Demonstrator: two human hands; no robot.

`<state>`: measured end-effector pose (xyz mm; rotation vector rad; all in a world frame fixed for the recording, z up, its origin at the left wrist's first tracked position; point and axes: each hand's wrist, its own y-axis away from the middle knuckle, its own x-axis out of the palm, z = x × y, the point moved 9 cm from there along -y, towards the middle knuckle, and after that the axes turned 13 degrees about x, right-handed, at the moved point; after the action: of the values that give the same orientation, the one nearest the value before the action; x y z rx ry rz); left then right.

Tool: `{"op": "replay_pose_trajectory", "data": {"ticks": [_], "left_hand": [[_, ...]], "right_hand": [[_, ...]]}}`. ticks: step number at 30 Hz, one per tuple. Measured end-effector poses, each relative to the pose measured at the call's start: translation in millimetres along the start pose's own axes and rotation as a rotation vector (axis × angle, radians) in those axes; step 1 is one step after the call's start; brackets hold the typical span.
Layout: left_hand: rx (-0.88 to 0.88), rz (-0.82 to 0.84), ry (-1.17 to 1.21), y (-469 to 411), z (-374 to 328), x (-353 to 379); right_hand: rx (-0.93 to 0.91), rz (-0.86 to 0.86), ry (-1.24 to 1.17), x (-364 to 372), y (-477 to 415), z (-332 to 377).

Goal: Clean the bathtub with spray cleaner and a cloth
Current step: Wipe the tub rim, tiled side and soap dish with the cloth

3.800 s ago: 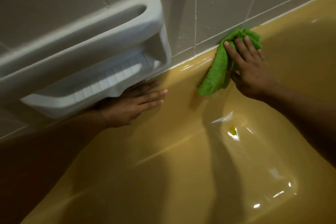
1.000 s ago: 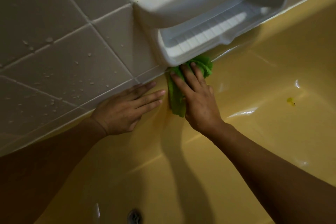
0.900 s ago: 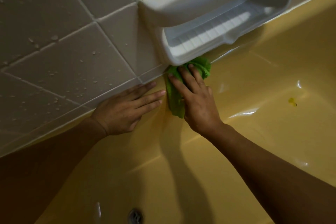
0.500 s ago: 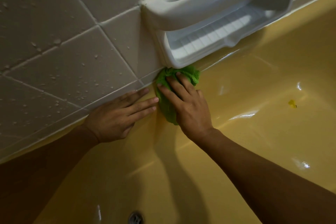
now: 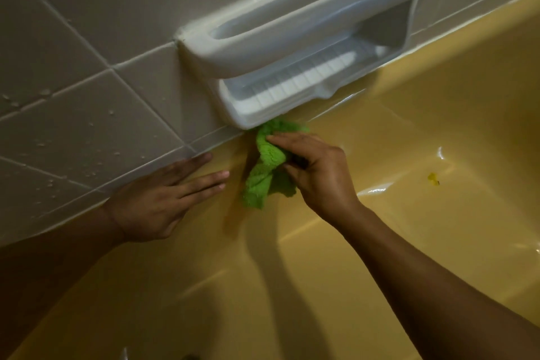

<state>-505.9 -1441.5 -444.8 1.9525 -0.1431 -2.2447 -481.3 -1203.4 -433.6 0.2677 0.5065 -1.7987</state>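
The yellow bathtub [image 5: 409, 155] fills the lower right of the head view, with its far rim meeting the tiled wall. My right hand [image 5: 315, 172] grips a crumpled green cloth [image 5: 263, 172] between thumb and fingers, just below the corner of the white soap dish. The cloth hangs loose against the tub's inner wall. My left hand [image 5: 163, 199] lies flat, fingers straight, on the tub rim beside the wall, a little left of the cloth. No spray bottle is in view.
A white ceramic soap dish with grab bar [image 5: 292, 47] juts out from the grey tiled wall [image 5: 87, 96], which carries water drops. A small yellow speck [image 5: 433, 179] lies on the tub floor. The drain [image 5: 187, 357] shows at the bottom edge.
My right hand went from pressing the cloth flat against the rim under the soap dish to bunching it in a pinch and lifting it off slightly. My left hand stayed flat on the rim.
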Motion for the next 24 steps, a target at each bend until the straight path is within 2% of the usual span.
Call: {"op": "replay_pose_trajectory", "data": {"ticks": [3,7,11,16,24], "left_hand": [[0.012,0.008,0.022,-7,-1,-1],[0.026,-0.020,0.116,-18,2,0],[0.050,-0.012,0.015,-33,3,-7],[0.031,-0.047,0.032,-36,2,-15],[-0.125,0.019,0.078,-39,2,-14]], "right_hand": [[0.209,-0.018,-0.157,-48,10,-14],[0.224,-0.068,-0.129,-110,20,-4],[0.109,-0.145,-0.069,-147,6,28],[-0.060,-0.270,-0.083,-166,-17,72],[-0.309,-0.409,0.034,-175,-9,140]]}}
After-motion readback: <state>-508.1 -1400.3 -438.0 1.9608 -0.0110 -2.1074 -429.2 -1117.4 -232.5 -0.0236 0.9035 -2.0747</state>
